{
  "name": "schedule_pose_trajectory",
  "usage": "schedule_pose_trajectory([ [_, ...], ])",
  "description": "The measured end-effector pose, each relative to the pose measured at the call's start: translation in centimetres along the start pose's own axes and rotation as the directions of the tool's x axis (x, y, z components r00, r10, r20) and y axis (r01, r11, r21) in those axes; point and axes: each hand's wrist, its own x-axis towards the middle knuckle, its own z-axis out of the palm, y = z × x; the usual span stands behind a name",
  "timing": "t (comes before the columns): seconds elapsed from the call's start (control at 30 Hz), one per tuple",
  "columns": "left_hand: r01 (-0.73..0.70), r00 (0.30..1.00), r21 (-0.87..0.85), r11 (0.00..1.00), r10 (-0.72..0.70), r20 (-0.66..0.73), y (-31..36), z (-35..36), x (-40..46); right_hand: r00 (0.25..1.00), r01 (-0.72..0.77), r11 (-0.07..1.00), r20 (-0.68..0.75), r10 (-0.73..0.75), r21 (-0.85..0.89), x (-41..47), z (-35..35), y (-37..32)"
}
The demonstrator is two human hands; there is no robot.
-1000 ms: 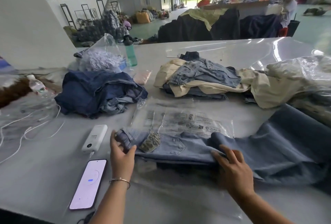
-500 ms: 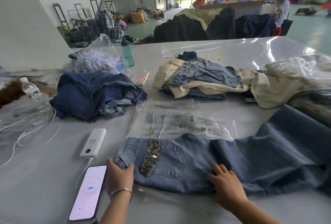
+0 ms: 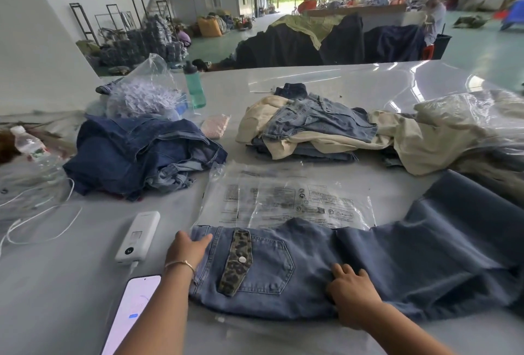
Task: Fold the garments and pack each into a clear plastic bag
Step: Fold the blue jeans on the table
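A pair of blue jeans (image 3: 382, 264) with a leopard-print strap over the back pocket lies flat along the table's near edge, legs trailing right. My left hand (image 3: 185, 249) rests on the waistband end, thumb over the denim edge. My right hand (image 3: 350, 295) lies flat on the seat of the jeans, fingers spread. A clear plastic bag (image 3: 283, 201) with printed warnings lies flat just behind the jeans, partly covered by them.
A phone (image 3: 133, 309) and a white power bank (image 3: 139, 237) with cable lie left of my left hand. Dark denim pile (image 3: 136, 153) sits at the left, a denim and cream pile (image 3: 312, 127) behind the bag, bagged garments (image 3: 476, 122) at the right, a green bottle (image 3: 194, 88) behind.
The jeans went from a bunched fold to spread flat toward me, back pocket now showing. Both hands slid nearer to me and now press the denim flat.
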Motion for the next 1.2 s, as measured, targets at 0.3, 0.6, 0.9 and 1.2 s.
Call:
schedule_pose_trajectory([
  [0.3,0.143,0.970,-0.322,0.936,-0.067,0.233,2.8,0.3,4.9,0.999,-0.049,0.996,0.016,0.048,0.072,0.5,0.1,-0.1],
  [0.6,-0.105,0.993,0.228,0.968,0.115,-0.030,0.7,2.4,4.3,0.994,-0.090,0.989,-0.057,0.097,0.118,-0.1,0.6,-0.3],
  [0.9,-0.707,0.704,0.382,0.595,0.647,0.294,1.2,8.5,-4.6,0.966,-0.088,0.966,-0.217,0.143,0.245,-1.1,2.3,-0.3],
  [1.2,-0.654,0.756,0.263,0.709,0.605,0.248,4.6,10.1,-9.0,0.791,-0.055,0.897,-0.529,0.308,0.439,-6.2,5.1,4.2],
])
